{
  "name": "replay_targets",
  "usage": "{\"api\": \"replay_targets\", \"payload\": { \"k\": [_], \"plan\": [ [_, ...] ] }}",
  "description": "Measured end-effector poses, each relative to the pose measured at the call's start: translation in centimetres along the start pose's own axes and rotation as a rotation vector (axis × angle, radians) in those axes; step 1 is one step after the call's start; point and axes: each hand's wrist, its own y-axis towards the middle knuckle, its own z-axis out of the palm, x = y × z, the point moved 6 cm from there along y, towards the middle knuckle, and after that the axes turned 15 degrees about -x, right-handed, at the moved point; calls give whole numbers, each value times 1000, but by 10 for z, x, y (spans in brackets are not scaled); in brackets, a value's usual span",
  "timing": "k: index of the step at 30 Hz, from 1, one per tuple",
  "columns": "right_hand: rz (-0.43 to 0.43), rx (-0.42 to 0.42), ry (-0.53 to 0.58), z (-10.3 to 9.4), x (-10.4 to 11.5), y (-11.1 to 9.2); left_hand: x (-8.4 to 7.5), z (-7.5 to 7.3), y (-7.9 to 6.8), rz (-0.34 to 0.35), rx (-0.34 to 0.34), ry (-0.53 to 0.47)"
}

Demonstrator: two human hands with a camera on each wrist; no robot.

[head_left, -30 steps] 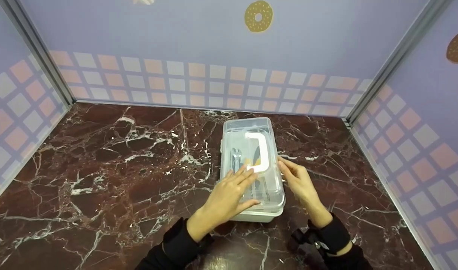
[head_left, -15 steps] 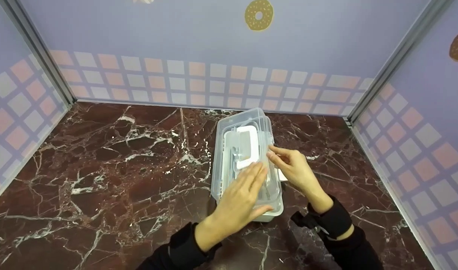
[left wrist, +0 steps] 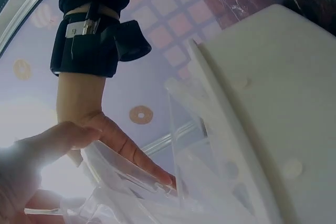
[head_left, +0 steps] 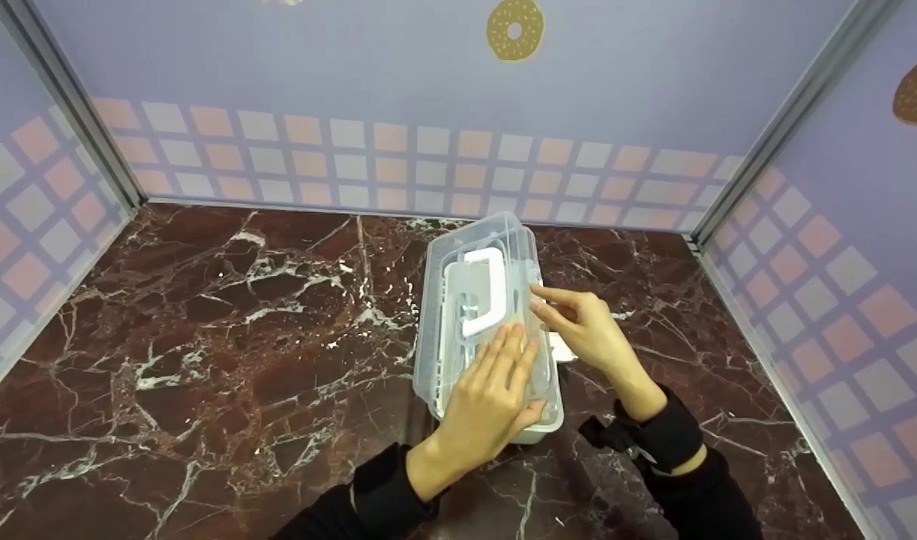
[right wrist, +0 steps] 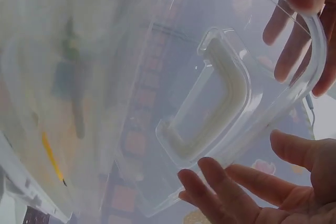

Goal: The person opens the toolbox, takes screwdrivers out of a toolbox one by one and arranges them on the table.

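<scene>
A clear plastic storage box stands on the marble table, its lid lifted on the right and tilted to the left. The lid carries a white handle. My left hand holds the lid near its front end, fingers lying on top; in the right wrist view its thumb overlaps the lid's rim. My right hand is at the lid's right edge with fingertips touching it; its thumb stands apart from the rim in the right wrist view. Inside, a thin yellow item with a dark tip shows, its kind unclear.
A white latch sticks out from the box's right side. The dark red marble table extends on both sides. Lilac wall panels enclose the back and sides.
The lid has swung up from its closed position and tilted left. My left hand moved slightly right with it, and my right fingertips shifted up and left along the lid's edge.
</scene>
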Motion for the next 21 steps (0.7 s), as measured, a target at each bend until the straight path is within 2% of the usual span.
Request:
{"api": "replay_targets", "payload": {
  "k": [2, 4, 8, 10, 12, 16, 21],
  "plan": [
    [-13, -38, 28, -2, -11, 0, 4, -5, 1, -12, -50, -25],
    [-42, -103, 4, -6, -25, 0, 8, -10, 2, -24, -100, -37],
    [-109, -248, -196, -15, -47, -8, 18, -21, 5, -44, -175, -20],
    [-106, -280, -296, -15, -59, -15, 23, -26, 5, -57, -195, -13],
    [-71, -264, -377, -12, -71, -22, 27, -31, 5, -77, -206, -19],
    [13, -157, -477, 3, -91, -35, 36, -40, 6, -108, -210, -1],
    [4, -87, -530, 17, -96, -42, 46, -50, 6, -144, -189, 65]
  ]
}}
